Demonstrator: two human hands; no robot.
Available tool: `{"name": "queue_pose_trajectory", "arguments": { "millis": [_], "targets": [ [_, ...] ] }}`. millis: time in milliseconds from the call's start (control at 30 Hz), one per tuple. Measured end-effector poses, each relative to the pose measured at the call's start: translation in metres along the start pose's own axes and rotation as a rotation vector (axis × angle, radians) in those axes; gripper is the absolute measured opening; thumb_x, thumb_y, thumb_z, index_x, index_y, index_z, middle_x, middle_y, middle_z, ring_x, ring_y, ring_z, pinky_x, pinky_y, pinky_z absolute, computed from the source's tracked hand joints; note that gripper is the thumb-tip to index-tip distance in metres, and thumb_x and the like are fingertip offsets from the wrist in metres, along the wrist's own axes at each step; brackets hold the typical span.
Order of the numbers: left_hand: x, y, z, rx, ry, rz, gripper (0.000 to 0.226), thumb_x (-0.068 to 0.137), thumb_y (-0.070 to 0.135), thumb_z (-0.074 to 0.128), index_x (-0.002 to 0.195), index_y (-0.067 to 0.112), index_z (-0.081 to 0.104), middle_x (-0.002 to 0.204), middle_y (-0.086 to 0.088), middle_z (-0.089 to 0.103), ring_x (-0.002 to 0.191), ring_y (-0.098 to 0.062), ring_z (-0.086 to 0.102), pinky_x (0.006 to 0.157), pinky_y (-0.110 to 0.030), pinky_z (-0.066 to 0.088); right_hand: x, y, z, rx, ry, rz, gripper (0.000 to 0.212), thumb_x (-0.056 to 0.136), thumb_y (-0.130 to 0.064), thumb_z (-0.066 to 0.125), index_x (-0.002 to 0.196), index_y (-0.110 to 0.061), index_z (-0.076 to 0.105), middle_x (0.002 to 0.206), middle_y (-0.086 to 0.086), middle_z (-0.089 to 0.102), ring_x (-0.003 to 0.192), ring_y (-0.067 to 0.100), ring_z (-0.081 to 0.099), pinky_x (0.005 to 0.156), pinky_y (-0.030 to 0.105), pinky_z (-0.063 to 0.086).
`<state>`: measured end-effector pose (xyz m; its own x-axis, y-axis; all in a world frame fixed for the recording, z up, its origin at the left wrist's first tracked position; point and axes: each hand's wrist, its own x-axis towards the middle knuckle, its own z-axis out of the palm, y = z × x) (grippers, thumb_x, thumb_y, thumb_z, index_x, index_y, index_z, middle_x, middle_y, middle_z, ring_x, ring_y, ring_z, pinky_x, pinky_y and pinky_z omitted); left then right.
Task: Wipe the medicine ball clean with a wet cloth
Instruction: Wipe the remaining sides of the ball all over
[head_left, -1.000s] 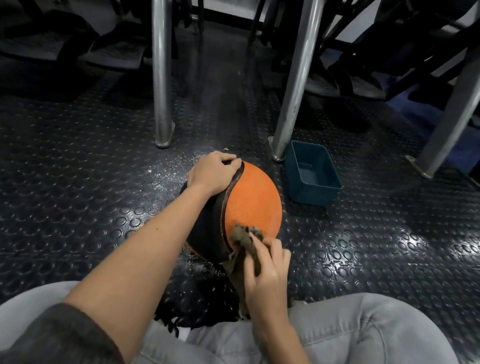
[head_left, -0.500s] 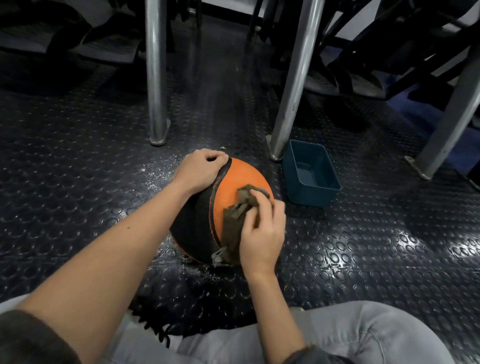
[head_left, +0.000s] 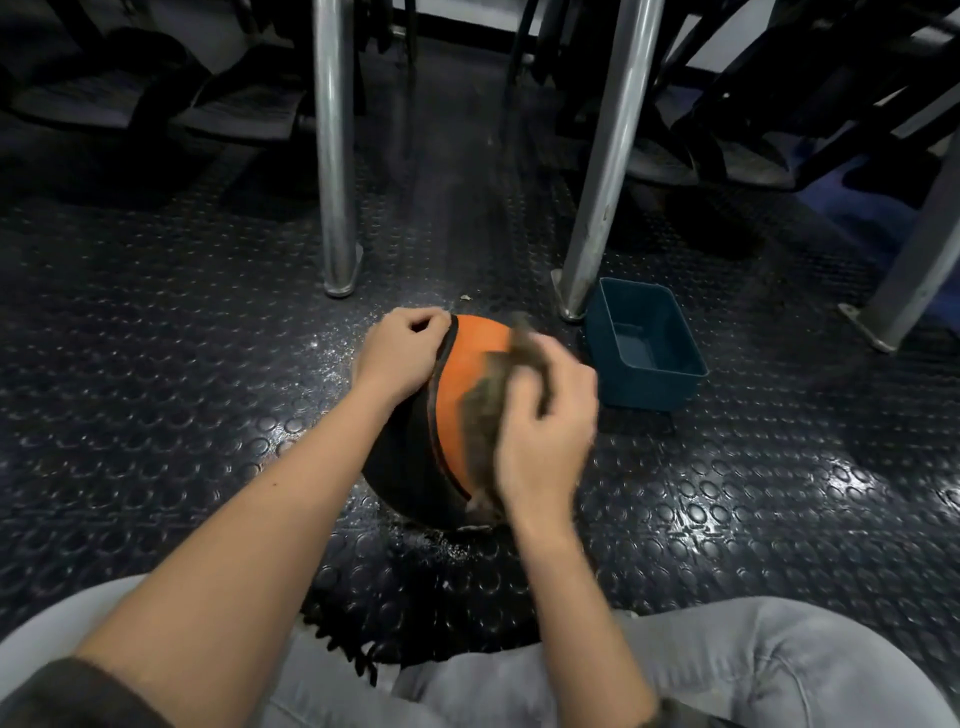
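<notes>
So the right hand (head_left: 545, 415) has swept up the ball (head_left: 467, 395) since a second ago. Back then it was low on the near side with the cloth (head_left: 488, 410) bunched at the bottom of the orange panel; half a second ago it was mid-panel; now it's up near the top and to the right, and blurry, so it's mid-stroke. To me that reads as a full bottom-to-top pass over the orange part, so that panel is getting decent coverage. The black panel to the left of that hand doesn't look wiped yet from here, though I can't really tell if it's wet.

Grip on the right: fingers curled down around the cloth, pressing it flat against the orange surface. A strip of cloth trails down below the hand toward the bottom of the ball, and a corner sticks out above the knuckles. Not a tight fist, more a clamped palm-and-fingers hold, as far as the blur lets me see.

Left hand (head_left: 402, 348) hasn't budged across all three: loosely clenched, resting on the top left of the ball right at the seam, steadying it. It holds nothing, just presses on the ball.

Ball sits on the studded floor (head_left: 156, 415) between the two hands, in front of the knees. A blue tub (head_left: 644, 343) sits on the floor just past the right hand, not touching the ball.
</notes>
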<state>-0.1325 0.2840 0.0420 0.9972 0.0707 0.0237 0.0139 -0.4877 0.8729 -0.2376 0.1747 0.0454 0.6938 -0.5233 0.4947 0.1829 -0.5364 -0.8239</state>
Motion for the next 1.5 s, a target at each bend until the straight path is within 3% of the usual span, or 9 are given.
{"name": "queue_pose_trajectory", "arguments": {
  "millis": [133,633,900,1000,1100,1200,1300,1433,1500],
  "targets": [
    [-0.002,0.008,0.008,0.015,0.002,0.034,0.030,0.092,0.036,0.054,0.113,0.022,0.069,0.124,0.001,0.062,0.117,-0.019,0.054,0.099,-0.030,0.040,-0.023,0.012,0.031,-0.437,-0.031,-0.251,0.023,0.081,-0.042,0.054,0.095,-0.032,0.069,0.104,0.005,0.054,0.091,0.024,0.040,0.073,0.039,0.040],
    [0.002,0.005,0.009,0.069,0.000,0.021,0.034,0.094,0.041,0.048,0.120,0.024,0.064,0.131,0.006,0.056,0.122,-0.015,0.048,0.093,-0.024,0.033,-0.018,0.054,0.014,0.157,0.272,0.249,0.041,0.085,-0.038,0.053,0.104,-0.006,0.069,0.089,-0.010,0.041,0.085,0.012,0.050,0.080,0.003,0.036],
    [-0.006,0.005,0.009,0.059,0.043,-0.030,0.036,0.094,0.045,0.047,0.120,0.026,0.063,0.130,0.007,0.057,0.122,-0.016,0.048,0.099,-0.031,0.036,-0.027,0.083,-0.005,0.213,0.288,0.706,0.023,0.094,0.000,0.047,0.112,0.000,0.061,0.102,0.003,0.047,0.096,0.020,0.049,0.089,0.034,0.044],
    [-0.012,-0.004,0.001,0.016,0.088,-0.068,0.037,0.094,0.045,0.046,0.121,0.025,0.062,0.131,0.007,0.056,0.123,-0.016,0.048,0.096,-0.030,0.035,-0.008,0.064,-0.016,0.243,0.355,0.609,0.021,0.094,-0.009,0.052,0.112,-0.004,0.063,0.104,0.004,0.057,0.103,0.026,0.056,0.085,0.021,0.040],
    [-0.012,-0.005,0.000,0.009,0.105,-0.084,0.037,0.094,0.046,0.046,0.121,0.026,0.062,0.132,0.007,0.055,0.123,-0.016,0.047,0.099,-0.032,0.036,0.015,0.031,-0.020,0.224,0.205,0.357,0.032,0.090,-0.016,0.057,0.121,-0.023,0.060,0.116,0.001,0.062,0.109,0.018,0.056,0.097,0.033,0.042],
    [-0.015,-0.001,0.004,0.024,0.128,-0.064,0.033,0.093,0.042,0.049,0.117,0.027,0.065,0.130,0.005,0.058,0.121,-0.017,0.050,0.096,-0.028,0.036,-0.001,0.000,0.009,-0.109,-0.113,0.143,0.028,0.089,-0.029,0.054,0.114,-0.039,0.064,0.129,-0.003,0.052,0.119,0.022,0.042,0.101,0.039,0.025],
    [-0.018,0.000,0.006,0.032,0.138,-0.033,0.032,0.093,0.041,0.050,0.116,0.025,0.066,0.128,0.003,0.060,0.120,-0.018,0.051,0.096,-0.027,0.036,-0.024,0.014,0.025,-0.327,-0.041,-0.036,0.026,0.086,-0.040,0.049,0.104,-0.034,0.066,0.132,0.003,0.053,0.116,0.027,0.042,0.095,0.043,0.028],
    [-0.015,-0.003,0.002,0.009,0.110,-0.048,0.035,0.094,0.044,0.048,0.119,0.025,0.064,0.128,0.006,0.058,0.120,-0.015,0.050,0.093,-0.026,0.035,-0.025,0.052,0.016,-0.111,0.114,0.149,0.039,0.087,-0.046,0.042,0.108,-0.024,0.066,0.122,0.004,0.053,0.111,0.023,0.044,0.095,0.051,0.035],
    [-0.014,-0.003,0.001,0.013,0.108,-0.072,0.036,0.094,0.045,0.046,0.121,0.027,0.063,0.129,0.007,0.057,0.121,-0.015,0.048,0.092,-0.027,0.034,-0.025,0.059,0.014,0.064,0.140,0.268,0.049,0.088,-0.049,0.036,0.112,-0.018,0.066,0.115,0.003,0.051,0.108,0.018,0.041,0.096,0.038,0.035]
  ]
}}
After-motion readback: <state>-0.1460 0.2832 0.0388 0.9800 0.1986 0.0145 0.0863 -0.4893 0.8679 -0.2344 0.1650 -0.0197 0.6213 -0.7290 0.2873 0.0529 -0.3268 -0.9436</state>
